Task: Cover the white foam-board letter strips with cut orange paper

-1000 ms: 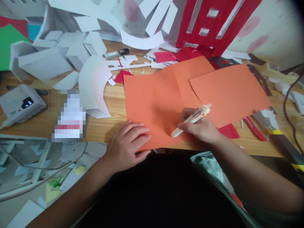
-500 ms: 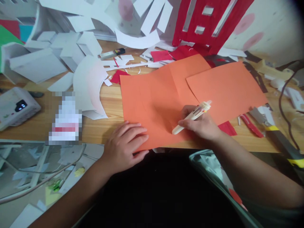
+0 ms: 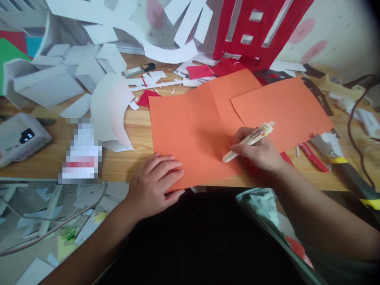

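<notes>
An orange sheet lies on the wooden table, reaching its front edge, with a crease and faint curved lines on it. My left hand rests flat on the sheet's lower left corner, fingers spread. Over the right part of the sheet, my right hand grips a thick cream multicolour pen, its lower end at the paper and its top pointing up to the right. Whether the tip touches cannot be made out. A second orange sheet lies to the right, partly over the first.
White card shapes crowd the back left, beside a white device. A red cut-out panel leans on the wall. A cutter lies behind the sheets. A yellow-black tool and cable are at the right.
My right hand has moved with the pen slightly right and up across the orange sheet. My left hand stays on the same corner. The view has shifted a little.
</notes>
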`<state>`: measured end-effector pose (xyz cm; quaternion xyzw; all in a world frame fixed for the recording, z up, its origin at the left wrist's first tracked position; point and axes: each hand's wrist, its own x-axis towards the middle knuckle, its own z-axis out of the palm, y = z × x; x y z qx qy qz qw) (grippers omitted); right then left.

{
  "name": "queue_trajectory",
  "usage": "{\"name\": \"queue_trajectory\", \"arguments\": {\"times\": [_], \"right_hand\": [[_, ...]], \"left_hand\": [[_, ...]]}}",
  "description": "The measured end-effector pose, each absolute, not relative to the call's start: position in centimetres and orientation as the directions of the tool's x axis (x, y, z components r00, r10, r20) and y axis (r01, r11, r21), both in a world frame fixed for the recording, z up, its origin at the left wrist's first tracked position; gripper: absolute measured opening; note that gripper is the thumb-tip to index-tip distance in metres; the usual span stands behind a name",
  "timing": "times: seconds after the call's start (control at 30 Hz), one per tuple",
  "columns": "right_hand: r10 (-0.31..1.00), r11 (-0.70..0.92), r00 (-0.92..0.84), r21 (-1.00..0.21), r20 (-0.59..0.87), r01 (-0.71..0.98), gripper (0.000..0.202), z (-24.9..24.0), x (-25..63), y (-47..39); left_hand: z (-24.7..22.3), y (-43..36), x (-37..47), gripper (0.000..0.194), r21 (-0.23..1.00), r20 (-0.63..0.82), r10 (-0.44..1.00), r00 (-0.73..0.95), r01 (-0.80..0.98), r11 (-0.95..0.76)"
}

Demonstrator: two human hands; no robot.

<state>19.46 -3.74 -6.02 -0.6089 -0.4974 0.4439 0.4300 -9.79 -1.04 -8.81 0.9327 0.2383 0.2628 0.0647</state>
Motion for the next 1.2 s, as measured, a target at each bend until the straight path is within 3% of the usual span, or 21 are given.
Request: {"name": "queue_trajectory", "arguments": {"times": [0.07,0.17,0.23,0.3,0.37,0.47,0.53,0.63,0.73,0.83,1.0,1.1,1.2], "right_hand": [[0.989,-0.095,0.121,-0.992,-0.084,0.084,0.017,-6.1,19.5,-3.6],[0.973,0.092,0.219,-0.993,0.074,-0.074,0.015,-6.0,19.7,-3.5],[0.946,0.156,0.278,-0.985,0.169,0.068,0.024,-5.9,20.2,-3.8],[0.928,0.125,0.288,-0.925,0.238,0.36,0.028,-6.1,20.9,-4.3],[0.912,0.109,0.268,-0.815,0.309,0.569,0.028,-6.6,21.8,-4.9],[0.912,0.107,0.198,-0.673,0.36,0.732,0.027,-7.5,23.5,-5.6],[0.91,0.099,0.129,-0.51,0.393,0.855,0.031,-7.9,25.0,-5.7],[0.919,0.033,0.062,-0.231,0.391,0.972,0.049,-8.1,27.2,-5.1],[0.937,-0.033,0.07,-0.113,0.343,0.993,0.052,-7.8,28.7,-4.0],[0.961,-0.062,0.081,-0.078,0.266,0.995,0.051,-7.3,29.3,-2.7],[0.977,-0.037,0.056,-0.092,0.207,0.995,0.052,-6.3,28.2,-0.8],[0.983,0.057,-0.036,-0.114,0.178,0.992,0.053,-5.8,25.7,0.4],[0.983,0.147,-0.127,-0.161,0.129,0.976,0.049,-5.6,22.5,2.2]], "left_hand": [[-8.8,-1.0,-9.8,0.026,0.25,0.46,0.48,0.747,0.41,-0.877],[-8.8,-0.9,-9.9,0.028,0.258,0.434,0.488,0.758,0.414,-0.873],[-8.7,-1.1,-10.1,0.029,0.278,0.417,0.491,0.764,0.408,-0.87],[-8.5,-1.3,-10.2,0.026,0.318,0.44,0.5,0.746,0.392,-0.863],[-8.3,-1.8,-10.3,0.021,0.367,0.501,0.527,0.687,0.383,-0.848],[-7.8,-2.3,-10.1,0.02,0.445,0.586,0.607,0.538,0.412,-0.795],[-7.1,-2.6,-10.0,0.017,0.511,0.589,0.673,0.446,0.439,-0.739],[-5.6,-2.5,-10.2,0.017,0.656,0.465,0.807,0.364,0.47,-0.59],[-4.3,-2.3,-10.6,0.022,0.78,0.295,0.899,0.323,0.463,-0.422],[-3.8,-2.3,-11.0,0.027,0.824,0.233,0.943,0.239,0.467,-0.322],[-4.6,-3.4,-11.2,0.03,0.845,0.256,0.96,0.114,0.457,-0.28],[-5.3,-4.5,-11.3,0.026,0.804,0.347,0.934,0.086,0.485,-0.343],[-5.8,-5.4,-11.7,0.019,0.688,0.499,0.858,0.123,0.546,-0.478]]}}
